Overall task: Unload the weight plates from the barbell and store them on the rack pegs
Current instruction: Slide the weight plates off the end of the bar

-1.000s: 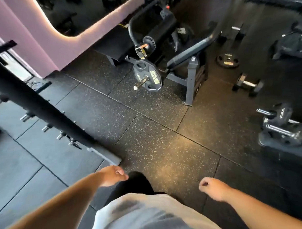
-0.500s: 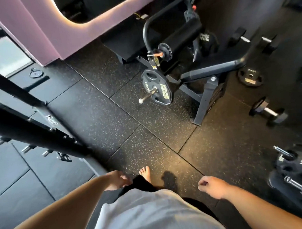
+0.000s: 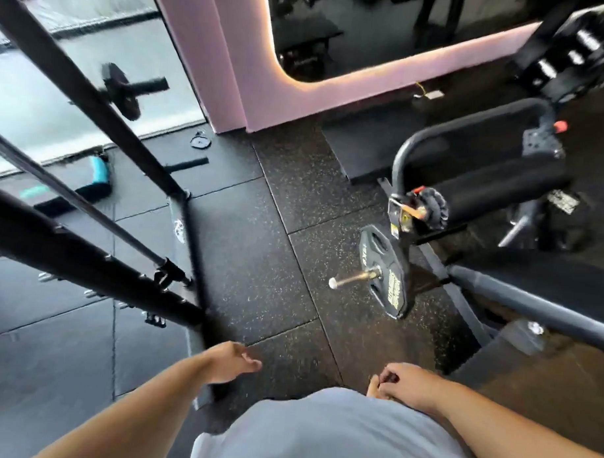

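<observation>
You stand beside the rack (image 3: 149, 158), between plates by my judgement. On the rack's far upright a weight plate (image 3: 120, 91) rides a sleeve, too blurred to call barbell or peg. Right of the rack, a second plate (image 3: 383, 271) hangs on a machine (image 3: 483, 187). Your left hand (image 3: 229, 361) and right hand (image 3: 403, 383) hang loosely curled, empty. Next: a two-handed grip.

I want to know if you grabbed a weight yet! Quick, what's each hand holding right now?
Left hand: open, relaxed, holding nothing.
Right hand: open, loosely curled, holding nothing.
</observation>
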